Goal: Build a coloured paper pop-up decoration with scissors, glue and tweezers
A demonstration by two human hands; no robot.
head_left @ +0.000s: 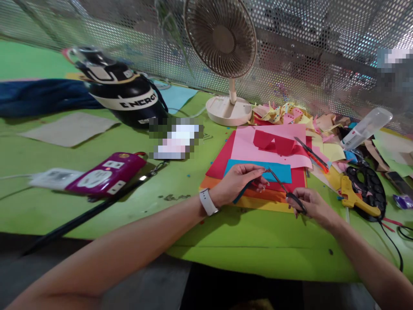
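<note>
On the left part of the green tabletop [19, 215] lay a dark blue cloth [41, 97], then a purple power strip [109, 174] with a black bottle [129, 92] behind it. Farther along, at the back, was a fan [224, 41]. The left hand [241, 181], which wore a white band [208, 202] on the wrist, was above a stack of coloured papers; its fingers were curled near the scissor tips, but I could not tell how closed they were or what they held. Just beside it, a blue sheet [280, 174] lay on the stack, in front of a folded red paper [285, 146]. The right hand [314, 206] was bent around the handles of the scissors [297, 202], which pointed toward the left fingers. At the right rested a yellow glue gun [358, 200].
</note>
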